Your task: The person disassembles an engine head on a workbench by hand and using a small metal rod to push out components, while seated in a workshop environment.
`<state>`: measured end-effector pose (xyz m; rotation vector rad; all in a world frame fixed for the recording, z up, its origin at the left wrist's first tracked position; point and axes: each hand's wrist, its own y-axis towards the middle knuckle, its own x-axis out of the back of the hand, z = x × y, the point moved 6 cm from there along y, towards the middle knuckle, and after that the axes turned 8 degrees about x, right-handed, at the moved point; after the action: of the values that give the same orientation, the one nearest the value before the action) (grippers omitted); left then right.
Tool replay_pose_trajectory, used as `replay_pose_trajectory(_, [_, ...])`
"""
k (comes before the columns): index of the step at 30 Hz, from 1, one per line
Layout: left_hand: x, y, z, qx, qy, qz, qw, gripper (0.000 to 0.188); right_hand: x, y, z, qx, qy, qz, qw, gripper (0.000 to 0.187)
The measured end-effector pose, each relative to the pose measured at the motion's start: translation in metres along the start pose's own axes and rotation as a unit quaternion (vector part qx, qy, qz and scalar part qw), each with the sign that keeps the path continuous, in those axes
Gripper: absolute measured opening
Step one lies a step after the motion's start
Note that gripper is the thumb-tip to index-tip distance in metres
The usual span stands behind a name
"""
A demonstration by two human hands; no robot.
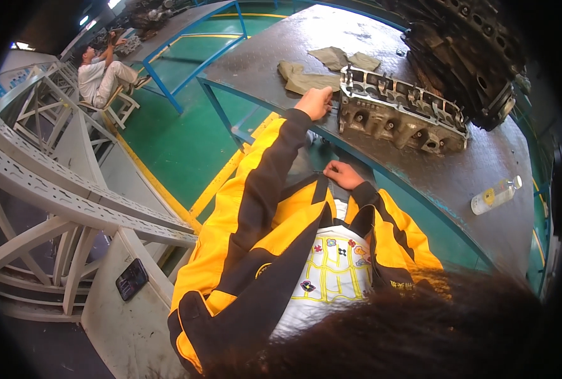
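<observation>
On the dark metal tabletop, an engine cylinder head (402, 112) lies with its row of ports toward me. Close to its left end, at the near table edge, my left hand (317, 103) rests with the fingers curled into a loose fist; nothing shows in it. Lower down, my right hand (344, 175) is in front of my body beside the open hem of my yellow and black jacket (256, 183). Its fingers are bent together, and whatever they may hold is hidden. Crumpled olive-brown cloths (307, 77) lie just behind my left hand.
A large dark engine block (461, 54) stands at the table's far right. A clear bottle (496, 195) lies on its side at the right. On a grey surface at lower left rests a phone (132, 280), beside curved metal frames (47, 183). Another person (104, 79) sits far left.
</observation>
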<state>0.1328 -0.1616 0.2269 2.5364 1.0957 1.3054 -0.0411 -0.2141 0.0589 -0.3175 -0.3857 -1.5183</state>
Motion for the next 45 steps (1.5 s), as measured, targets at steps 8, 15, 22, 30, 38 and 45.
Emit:
replay_pose_trajectory(8, [-0.005, 0.004, 0.014, 0.003, 0.013, 0.014, 1.0, 0.024, 0.002, 0.0, 0.007, -0.027, -0.002, 0.013, 1.0, 0.025])
replay_pose_trajectory(15, [-0.004, 0.01, 0.015, 0.046, -0.005, 0.071, 0.996, 0.024, 0.001, 0.0, 0.001, -0.028, 0.004, 0.017, 0.999, 0.026])
replay_pose_trajectory(22, [-0.008, 0.011, 0.024, 0.039, -0.054, 0.092, 0.994, 0.021, 0.0, 0.001, 0.0, 0.001, 0.005, 0.014, 1.0, 0.024])
replay_pose_trajectory(30, [0.008, -0.002, 0.015, -0.058, 0.051, -0.005, 0.997, 0.028, -0.005, 0.004, -0.002, 0.015, 0.002, 0.011, 1.0, 0.023])
replay_pose_trajectory(38, [0.0, -0.007, 0.001, -0.075, 0.084, -0.053, 0.992, 0.025, 0.001, 0.004, -0.022, 0.071, 0.024, -0.027, 0.997, 0.022])
replay_pose_trajectory(45, [0.002, -0.01, -0.003, -0.006, 0.132, -0.03, 0.991, 0.029, -0.002, 0.0, 0.008, 0.008, 0.021, -0.022, 1.0, 0.021])
